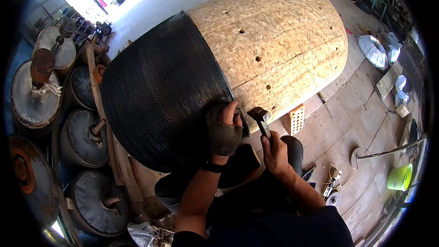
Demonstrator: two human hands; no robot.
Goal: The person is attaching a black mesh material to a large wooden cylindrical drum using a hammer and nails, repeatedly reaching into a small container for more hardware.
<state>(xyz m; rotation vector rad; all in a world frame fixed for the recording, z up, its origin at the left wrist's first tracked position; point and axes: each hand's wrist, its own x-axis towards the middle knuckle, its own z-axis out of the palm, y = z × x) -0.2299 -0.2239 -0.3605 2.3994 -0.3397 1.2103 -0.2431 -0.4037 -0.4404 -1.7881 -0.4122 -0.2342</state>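
A large wooden drum (pixel 274 48) lies on its side from the centre to the upper right of the frame, its pale, mottled slats dotted with dark holes. A black ridged covering (pixel 160 82) wraps its left part, ending in a straight edge that runs from the upper centre down to the lower centre.

The person's left hand (pixel 224 132), in a dark fingerless glove, is at the lower end of that edge, fingers bent and drawn close together. Whether they pinch anything small cannot be told. A black band (pixel 212 166) circles the wrist.

The right hand (pixel 275 152), bare, is just to the right, closed around the handle of a hammer (pixel 259 114). The hammer tilts up and leftward, its head in front of the drum's lower side, near the left fingers; whether it touches the wood is unclear.

A brick with holes (pixel 297 119) stands below the drum, right of the hammer. Along the left of the frame, dark round rollers (pixel 93 201) crowd together, several with shafts jutting out, and wooden planks (pixel 121 162) run between them and the drum. At the lower right a grinder (pixel 334 196) lies on the paved floor (pixel 352 128), and a yellow-green bucket (pixel 399 177) is farther right. A white bundle (pixel 372 52) sits at the upper right.
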